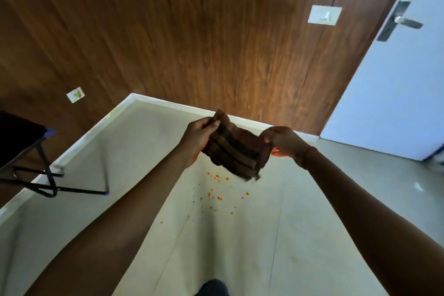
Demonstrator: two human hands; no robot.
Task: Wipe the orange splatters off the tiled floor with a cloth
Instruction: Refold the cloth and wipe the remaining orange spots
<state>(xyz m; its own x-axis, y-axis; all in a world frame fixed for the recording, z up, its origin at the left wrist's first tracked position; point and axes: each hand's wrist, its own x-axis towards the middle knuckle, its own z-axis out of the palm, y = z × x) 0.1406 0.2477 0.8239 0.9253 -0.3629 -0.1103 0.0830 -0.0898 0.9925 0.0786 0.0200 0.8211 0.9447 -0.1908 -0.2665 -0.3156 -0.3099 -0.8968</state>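
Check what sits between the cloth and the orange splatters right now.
Nothing: in the head view the cloth, held by the left hand and right hand, hangs above the orange splatters, with only bare tiled floor between.

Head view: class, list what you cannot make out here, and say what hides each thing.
In the head view:
cloth: its lower edge is motion-blurred; its ends are covered by the left hand and right hand gripping it.
orange splatters: the smallest specks are too small to count; the cloth may hide more.
black folding stool: cut off by the left edge.
dark shape: cut off by the bottom edge; unidentifiable.
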